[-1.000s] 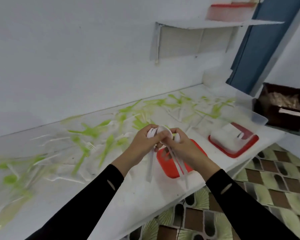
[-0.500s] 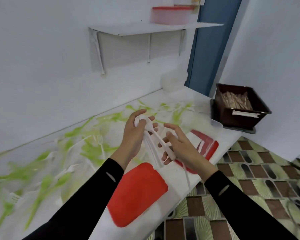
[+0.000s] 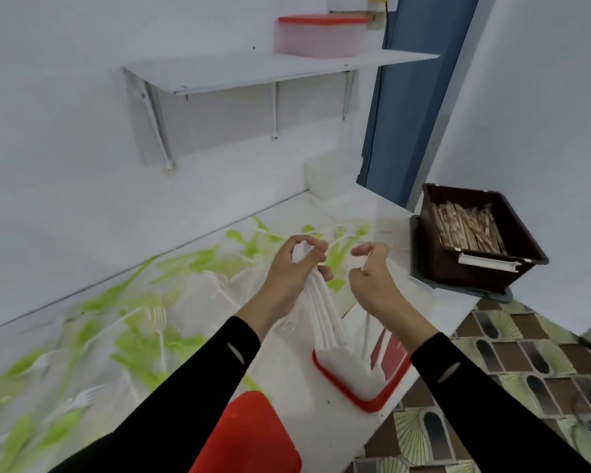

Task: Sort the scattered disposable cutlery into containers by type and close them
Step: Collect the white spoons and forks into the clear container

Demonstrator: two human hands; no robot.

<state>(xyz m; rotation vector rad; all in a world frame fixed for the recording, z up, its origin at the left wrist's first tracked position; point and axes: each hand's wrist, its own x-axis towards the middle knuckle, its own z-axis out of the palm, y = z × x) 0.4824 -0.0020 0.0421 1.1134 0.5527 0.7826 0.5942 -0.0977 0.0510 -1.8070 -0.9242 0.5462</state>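
A bundle of slim white plastic disposable utensils [image 3: 321, 308] was gripped in the left hand [image 3: 294, 271]. Its heads were bunched under the curled fingers and its handles hung toward the red-rimmed clear plastic container [image 3: 369, 406] at the front edge of the white counter [image 3: 297, 370]. A single thin white plastic piece [image 3: 367, 327] was pinched by the right hand [image 3: 372, 281], near the bundle but apart from it. The step was judged to be loading sorted pieces. It would be best done with the handles aligned over the opening and lowered inside before release, so that nothing was tipped off the edge. The pieces looked pale, glossy and light; their type could not be told.
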